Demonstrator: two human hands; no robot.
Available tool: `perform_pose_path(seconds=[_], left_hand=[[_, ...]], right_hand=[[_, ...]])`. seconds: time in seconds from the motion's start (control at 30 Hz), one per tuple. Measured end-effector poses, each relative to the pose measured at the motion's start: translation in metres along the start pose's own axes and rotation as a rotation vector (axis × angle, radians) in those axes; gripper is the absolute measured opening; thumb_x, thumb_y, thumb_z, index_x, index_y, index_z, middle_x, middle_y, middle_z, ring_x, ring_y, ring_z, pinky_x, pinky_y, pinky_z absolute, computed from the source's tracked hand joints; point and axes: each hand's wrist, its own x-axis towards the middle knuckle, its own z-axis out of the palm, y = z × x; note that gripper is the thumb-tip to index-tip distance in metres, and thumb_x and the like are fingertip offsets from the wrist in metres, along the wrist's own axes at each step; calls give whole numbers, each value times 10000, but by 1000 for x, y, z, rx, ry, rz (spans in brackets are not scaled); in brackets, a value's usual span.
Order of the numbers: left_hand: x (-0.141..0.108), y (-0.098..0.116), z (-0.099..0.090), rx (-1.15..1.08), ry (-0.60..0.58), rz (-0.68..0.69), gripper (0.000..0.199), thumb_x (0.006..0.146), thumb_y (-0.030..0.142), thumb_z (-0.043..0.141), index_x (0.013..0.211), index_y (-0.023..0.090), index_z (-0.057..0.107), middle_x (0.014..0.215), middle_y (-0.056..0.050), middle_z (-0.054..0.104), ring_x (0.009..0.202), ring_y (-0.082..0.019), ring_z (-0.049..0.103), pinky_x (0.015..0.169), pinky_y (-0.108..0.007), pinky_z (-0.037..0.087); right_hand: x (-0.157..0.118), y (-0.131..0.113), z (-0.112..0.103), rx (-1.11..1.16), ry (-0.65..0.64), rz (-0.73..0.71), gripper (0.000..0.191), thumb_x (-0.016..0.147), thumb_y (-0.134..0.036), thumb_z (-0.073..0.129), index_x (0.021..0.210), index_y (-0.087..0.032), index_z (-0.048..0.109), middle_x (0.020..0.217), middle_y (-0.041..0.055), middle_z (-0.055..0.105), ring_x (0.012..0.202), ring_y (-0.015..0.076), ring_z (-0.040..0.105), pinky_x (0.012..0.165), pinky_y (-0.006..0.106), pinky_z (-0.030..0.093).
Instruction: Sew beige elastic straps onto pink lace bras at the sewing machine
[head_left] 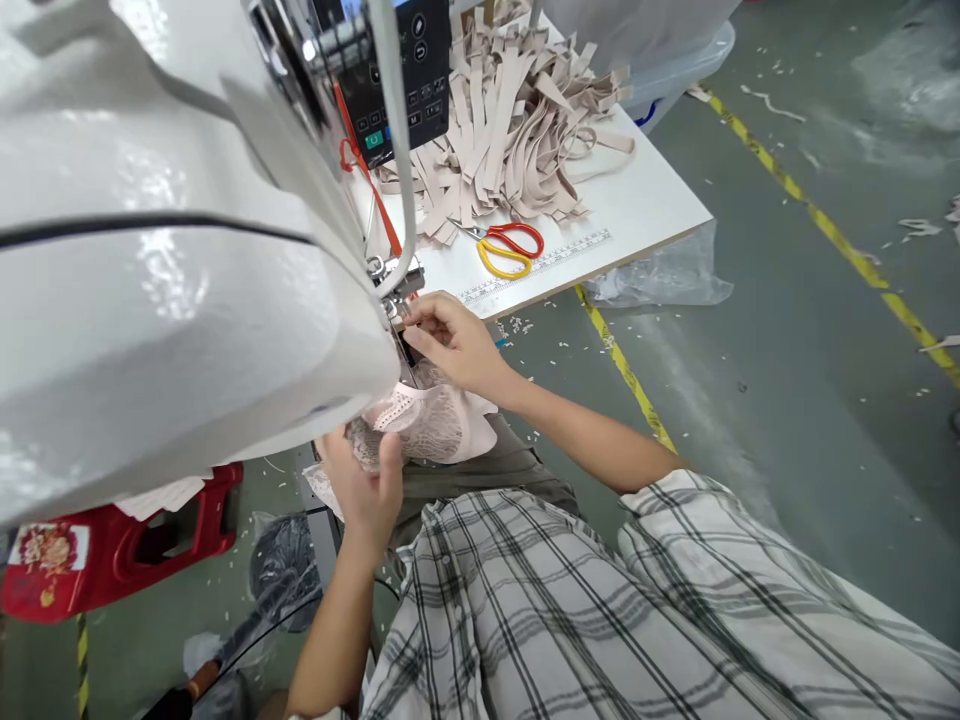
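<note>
A pale pink lace garment (439,420) hangs at the front of the white sewing machine (187,290), below its needle area. My left hand (366,490) is at the garment's left side, thumb raised apart from the fingers; the fingertips are partly hidden behind the lace and the machine. Beside the presser foot (397,295), my right hand (454,345) has its thumb and index finger pinched together. Whatever lies between those fingertips is too small to make out.
Beige fabric strips (510,130) are heaped on the white table (660,200). Scissors with red and yellow handles (510,250) lie by a printed ruler (570,250). A control panel (412,90) stands behind the needle. A red stool (112,560) is at lower left.
</note>
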Motion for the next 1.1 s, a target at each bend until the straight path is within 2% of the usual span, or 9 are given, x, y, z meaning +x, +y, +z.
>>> perform_pose_path(seconds=[0.1,0.17,0.33,0.43,0.57,0.67,0.83,0.97,1.1], left_hand=[[2,-11,3,-284,-132,-218,480,993,501,458,1358,190,476,1319,-163,585,1212,-238,602,966,-328,510],[5,-14,5,-351,-194,-321,443,983,517,448,1260,187,551,1227,-135,647,1117,-226,642,894,-306,534],[9,-12,4,-390,-162,-460,327,913,476,540,1016,181,635,969,-64,692,873,-194,647,745,-277,525],[7,-13,2,-445,-149,-476,284,906,455,562,970,189,637,872,-28,668,760,-164,608,676,-254,493],[6,-14,-1,-446,-141,-447,258,922,445,566,885,193,606,704,27,556,606,-123,495,590,-230,425],[6,-11,-2,-389,-117,-410,241,920,422,570,864,191,603,707,26,543,629,-124,501,609,-225,425],[7,-5,-5,-310,-66,-380,231,916,402,576,890,184,648,802,-3,622,733,-142,567,687,-230,453],[7,-4,-8,-319,-43,-384,243,913,407,588,917,179,674,837,-18,662,767,-153,591,715,-238,465],[6,-4,-11,-319,-33,-370,259,922,415,578,913,180,686,843,-24,671,781,-155,598,726,-236,466]], right_hand=[[-19,4,-6,44,-13,48,254,925,-439,615,970,-189,603,973,37,612,775,123,559,702,264,472],[-30,7,-8,64,-42,49,264,911,-444,640,959,-187,603,963,40,616,772,123,569,698,264,475],[-46,15,-9,57,-79,23,298,872,-461,691,978,-196,604,1001,56,626,807,143,592,745,299,505],[-50,16,-9,26,-87,19,318,868,-481,688,982,-197,600,1006,64,630,842,158,596,770,316,508],[-52,16,-9,-4,-90,-3,312,867,-468,693,983,-192,605,991,62,635,879,169,597,794,320,498],[-53,16,-9,-10,-104,-13,324,865,-482,693,985,-193,607,991,62,637,894,174,599,808,321,496],[-54,12,-8,-39,-119,5,384,874,-556,653,1001,-197,603,1003,68,639,906,185,601,822,330,496],[-52,-1,-5,-57,-94,9,390,865,-547,664,1020,-196,593,1002,61,628,920,189,604,834,331,486],[-49,-14,1,-95,-84,52,358,852,-511,684,992,-201,573,960,33,617,867,165,588,781,295,466]])
